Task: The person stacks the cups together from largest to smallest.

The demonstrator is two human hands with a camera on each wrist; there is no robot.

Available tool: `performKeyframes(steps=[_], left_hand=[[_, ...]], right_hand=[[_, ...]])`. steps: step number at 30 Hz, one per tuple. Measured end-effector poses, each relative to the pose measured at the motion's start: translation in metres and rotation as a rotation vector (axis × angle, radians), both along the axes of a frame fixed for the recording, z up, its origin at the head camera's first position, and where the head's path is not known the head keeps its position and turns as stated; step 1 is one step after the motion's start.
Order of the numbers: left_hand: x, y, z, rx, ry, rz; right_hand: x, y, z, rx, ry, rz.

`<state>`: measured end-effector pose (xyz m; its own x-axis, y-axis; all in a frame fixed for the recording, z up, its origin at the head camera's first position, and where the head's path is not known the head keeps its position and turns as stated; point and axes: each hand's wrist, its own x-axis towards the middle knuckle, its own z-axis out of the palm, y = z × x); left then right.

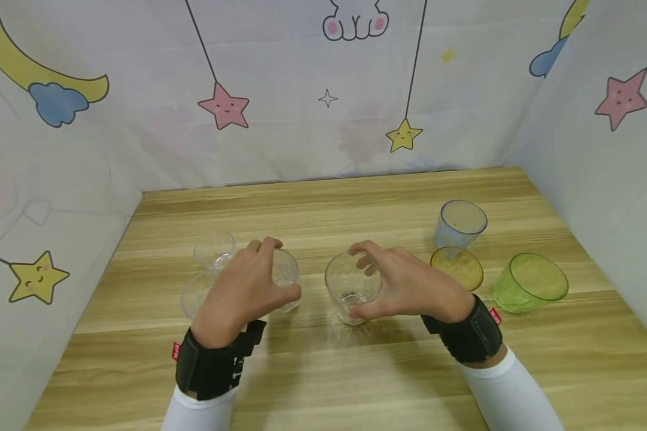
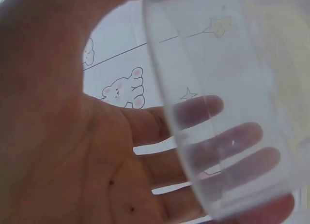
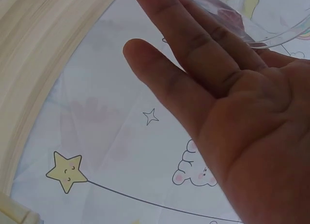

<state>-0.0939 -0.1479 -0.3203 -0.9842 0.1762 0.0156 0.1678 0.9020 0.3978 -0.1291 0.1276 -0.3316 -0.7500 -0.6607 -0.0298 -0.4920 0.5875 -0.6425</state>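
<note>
1. From where I stand, both hands are parted to about a glass's breadth and occupied: the left hand (image 1: 242,290) holds the left glass (image 1: 286,268), the right hand (image 1: 407,284) the right glass (image 1: 338,287).
2. The two glasses are mid-bench (image 1: 323,383), side by side and apart; taking the right glass as the clock's centre and the back wall as twelve, the left one sits at nine. I can't tell whether either base touches the wood.
3. Each thumb is on the near side, fingers on the far side, probably because opposed pressure steadies a smooth round wall and leaves the mouth uncovered.
4. Clear ware gathers leftward: the far cup (image 1: 207,244) towards half past nine, the near cup (image 1: 191,296) at nine, partly behind the left hand.
5. Colours gather rightward: the blue cup (image 1: 453,233) at two, the amber cup (image 1: 458,272) just before three, the green cup (image 1: 517,293) at three. The split looks deliberate, clear from coloured.
6. Both held glasses point mouth up, long axes roughly upright; any slight lean is hard to judge from above.
</note>
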Motion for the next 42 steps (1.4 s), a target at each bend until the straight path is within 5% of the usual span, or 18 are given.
performKeyframes(steps=[25,42], left_hand=[[0.01,-0.002,0.019,0.2,0.379,-0.059],[0.013,0.0,0.026,0.365,0.525,-0.088]], right_hand=[[-0.002,0.0,-0.003,-0.022,0.035,0.015],[-0.003,0.002,-0.003,-0.02,-0.002,0.016]])
